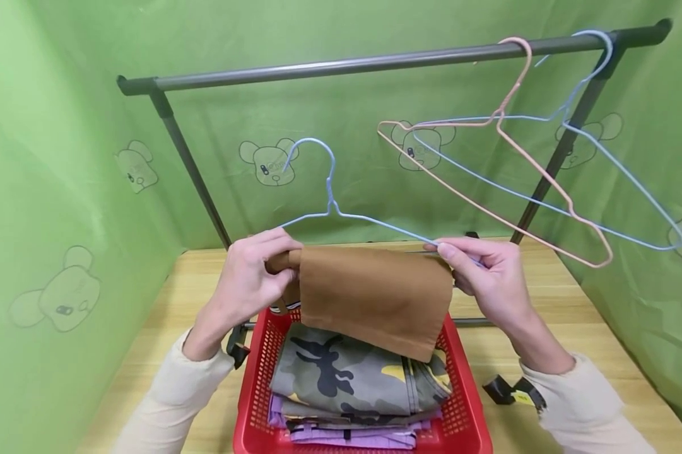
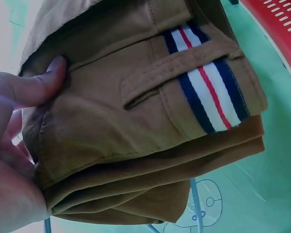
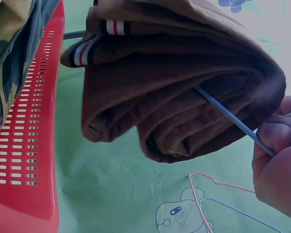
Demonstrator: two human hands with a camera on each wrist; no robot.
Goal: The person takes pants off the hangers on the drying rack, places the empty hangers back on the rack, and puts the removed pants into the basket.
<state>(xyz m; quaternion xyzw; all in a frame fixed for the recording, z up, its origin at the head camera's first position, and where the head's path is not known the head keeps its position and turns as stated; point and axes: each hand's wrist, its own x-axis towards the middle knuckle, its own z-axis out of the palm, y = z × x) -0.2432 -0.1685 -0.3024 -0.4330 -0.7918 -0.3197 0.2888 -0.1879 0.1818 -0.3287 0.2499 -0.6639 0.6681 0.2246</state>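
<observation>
A pair of folded brown trousers (image 1: 375, 296) hangs over the lower bar of a light blue wire hanger (image 1: 330, 205), above the red basket. My left hand (image 1: 255, 271) grips the trousers at their left edge, its thumb on the cloth. With thumb and fingers, my right hand (image 1: 491, 277) pinches the hanger's right end. In the left wrist view the trousers (image 2: 106, 111) show a belt loop and a navy, white and red striped band. The right wrist view shows the hanger bar (image 3: 228, 114) running into the folds. The hanger's left end is hidden.
A red basket (image 1: 470, 391) holds folded camouflage trousers (image 1: 346, 372) on purple clothing (image 1: 358, 436). Behind stands a dark metal rack (image 1: 318, 67), with a pink hanger (image 1: 454, 189) and another blue hanger (image 1: 638, 180) at its right. The wooden table (image 1: 147, 378) lies beneath.
</observation>
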